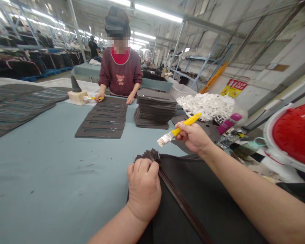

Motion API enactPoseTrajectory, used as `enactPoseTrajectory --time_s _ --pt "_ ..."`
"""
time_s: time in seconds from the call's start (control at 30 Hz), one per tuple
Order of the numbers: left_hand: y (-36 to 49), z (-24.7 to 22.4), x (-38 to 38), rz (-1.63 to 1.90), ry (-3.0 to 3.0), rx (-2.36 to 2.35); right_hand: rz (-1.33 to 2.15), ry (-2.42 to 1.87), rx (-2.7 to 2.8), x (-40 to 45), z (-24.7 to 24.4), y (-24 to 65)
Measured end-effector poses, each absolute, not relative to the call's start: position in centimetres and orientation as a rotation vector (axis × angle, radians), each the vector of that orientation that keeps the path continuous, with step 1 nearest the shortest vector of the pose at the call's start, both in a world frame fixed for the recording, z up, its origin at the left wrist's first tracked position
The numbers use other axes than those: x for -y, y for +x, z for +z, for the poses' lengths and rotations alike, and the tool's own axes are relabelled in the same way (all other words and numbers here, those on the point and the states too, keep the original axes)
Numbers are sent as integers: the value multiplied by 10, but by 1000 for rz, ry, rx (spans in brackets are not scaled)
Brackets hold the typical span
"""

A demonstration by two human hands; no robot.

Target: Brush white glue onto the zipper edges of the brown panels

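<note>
My right hand [193, 135] is closed round the yellow handle of a paintbrush [188, 122], its whitish, caked bristles pointing down and left above the table. Near the table's front, my left hand [144, 186] is closed on a bundle of dark strips [152, 155], whose frayed ends poke out past the fingers. From under that hand a narrow dark band runs toward me over large black fabric pieces [193, 189]. The brush tip is apart from the strips, a little above and to their right.
Across the blue-grey table [53, 169] a co-worker [120, 71] holds another yellow brush over overlapping dark slotted panels [101, 118]. Beside them rise a stack of panels [155, 110] and a glue-smeared container [77, 97]. White scraps [207, 105] and a red basket [295, 135] are at right.
</note>
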State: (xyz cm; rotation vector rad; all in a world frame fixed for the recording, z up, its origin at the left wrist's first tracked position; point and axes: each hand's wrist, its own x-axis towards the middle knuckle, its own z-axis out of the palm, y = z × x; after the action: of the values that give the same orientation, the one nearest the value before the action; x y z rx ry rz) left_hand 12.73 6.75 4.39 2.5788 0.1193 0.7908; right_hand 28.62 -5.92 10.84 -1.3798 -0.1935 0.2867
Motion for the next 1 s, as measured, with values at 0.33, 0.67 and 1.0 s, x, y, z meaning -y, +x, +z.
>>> enactPoseTrajectory --time_s 0.33,0.67,1.0 --pt "122 37 -68 1067 2657 333 357 -1579 435 60 129 254" --pt "123 36 -67 1030 2545 479 262 -1834 684 65 148 242" --pt "122 35 -67 955 2352 465 104 -1908 678 62 154 258"
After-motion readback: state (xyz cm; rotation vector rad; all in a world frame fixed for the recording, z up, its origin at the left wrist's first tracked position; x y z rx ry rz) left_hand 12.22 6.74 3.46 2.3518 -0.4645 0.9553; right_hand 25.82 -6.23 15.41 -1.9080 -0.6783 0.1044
